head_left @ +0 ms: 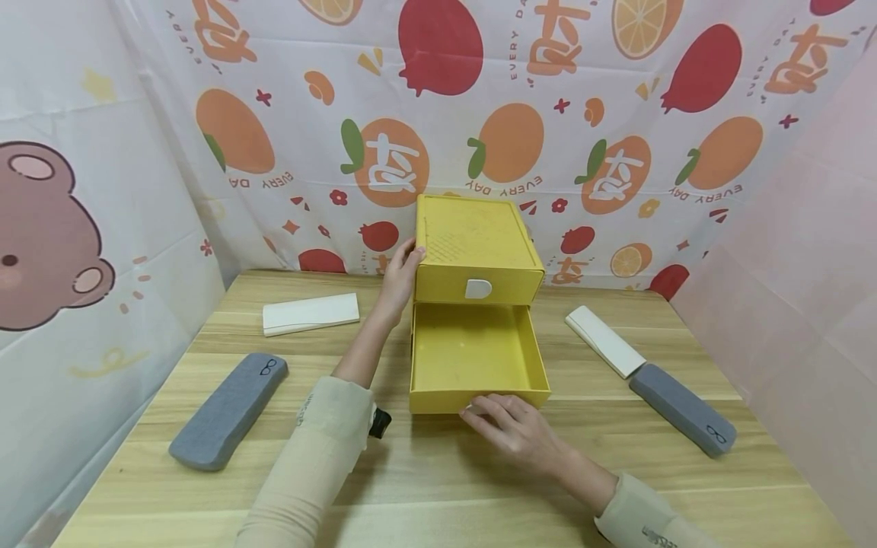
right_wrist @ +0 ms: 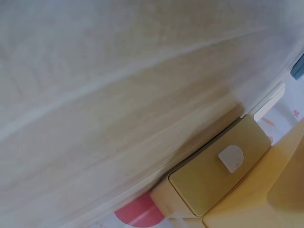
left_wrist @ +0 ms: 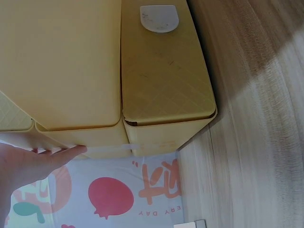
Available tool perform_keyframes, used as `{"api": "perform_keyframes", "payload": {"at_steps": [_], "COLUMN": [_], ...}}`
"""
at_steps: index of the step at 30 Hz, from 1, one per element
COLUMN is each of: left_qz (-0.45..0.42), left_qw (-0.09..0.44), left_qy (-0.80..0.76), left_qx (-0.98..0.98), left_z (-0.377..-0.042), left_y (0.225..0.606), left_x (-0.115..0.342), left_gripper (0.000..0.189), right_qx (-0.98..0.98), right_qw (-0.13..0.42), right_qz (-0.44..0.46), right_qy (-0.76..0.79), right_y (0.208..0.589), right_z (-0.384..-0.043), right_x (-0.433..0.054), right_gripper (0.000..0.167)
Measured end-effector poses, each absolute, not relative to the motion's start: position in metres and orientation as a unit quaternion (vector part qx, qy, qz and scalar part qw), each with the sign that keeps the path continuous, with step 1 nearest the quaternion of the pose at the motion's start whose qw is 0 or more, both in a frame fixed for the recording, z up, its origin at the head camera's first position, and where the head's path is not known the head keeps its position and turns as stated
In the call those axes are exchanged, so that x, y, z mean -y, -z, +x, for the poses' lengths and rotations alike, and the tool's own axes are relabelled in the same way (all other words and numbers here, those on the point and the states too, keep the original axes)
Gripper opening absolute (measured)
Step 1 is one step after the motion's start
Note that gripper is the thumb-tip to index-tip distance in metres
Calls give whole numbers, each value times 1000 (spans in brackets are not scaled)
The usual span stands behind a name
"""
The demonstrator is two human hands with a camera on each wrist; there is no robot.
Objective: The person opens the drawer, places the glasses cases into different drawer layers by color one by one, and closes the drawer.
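A yellow drawer unit [head_left: 479, 228] stands at the back middle of the table. Its upper drawer is closed and bears a white tab [head_left: 478, 289]. Below that, a yellow drawer [head_left: 473, 350] is pulled far out, with nothing inside. At this drawer's front edge my right hand [head_left: 521, 430] pinches the small tab, mostly hidden by the fingers. Against the unit's left side rests my left hand [head_left: 400, 281], its fingers fairly straight along the wall, as the left wrist view also shows. The lowest drawer [left_wrist: 166, 71] is closed, its white tab visible in both wrist views.
On the left lie a white folding case [head_left: 310, 314] and a grey glasses case [head_left: 229, 411]. Over on the right, another white case [head_left: 604, 340] touches a second grey glasses case [head_left: 682, 409]. A fruit-printed curtain [head_left: 294, 137] hangs right behind the unit.
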State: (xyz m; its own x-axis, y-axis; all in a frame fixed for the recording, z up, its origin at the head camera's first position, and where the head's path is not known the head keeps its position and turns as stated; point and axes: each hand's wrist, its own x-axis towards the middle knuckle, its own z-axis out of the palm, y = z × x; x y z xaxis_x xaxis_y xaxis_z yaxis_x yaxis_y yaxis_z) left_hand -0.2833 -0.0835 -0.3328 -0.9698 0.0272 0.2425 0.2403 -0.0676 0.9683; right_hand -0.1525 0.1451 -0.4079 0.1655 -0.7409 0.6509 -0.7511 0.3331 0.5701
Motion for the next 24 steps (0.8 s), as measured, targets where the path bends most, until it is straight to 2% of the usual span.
{"api": "perform_keyframes", "payload": {"at_steps": [14, 24], "left_qz": [-100, -100], "left_qw": [86, 87], "left_qy": [719, 718], "left_qx": [682, 684], "left_z": [-282, -281], "left_y": [332, 331], "left_x": [82, 82], "left_gripper": [55, 56], "right_qx": [604, 640], "right_qw": [509, 515], "right_qz": [602, 527], "right_qy": [-117, -216], "right_y": [378, 349], "right_z": [-158, -174], "right_x": [-144, -156], "right_gripper": [21, 17]}}
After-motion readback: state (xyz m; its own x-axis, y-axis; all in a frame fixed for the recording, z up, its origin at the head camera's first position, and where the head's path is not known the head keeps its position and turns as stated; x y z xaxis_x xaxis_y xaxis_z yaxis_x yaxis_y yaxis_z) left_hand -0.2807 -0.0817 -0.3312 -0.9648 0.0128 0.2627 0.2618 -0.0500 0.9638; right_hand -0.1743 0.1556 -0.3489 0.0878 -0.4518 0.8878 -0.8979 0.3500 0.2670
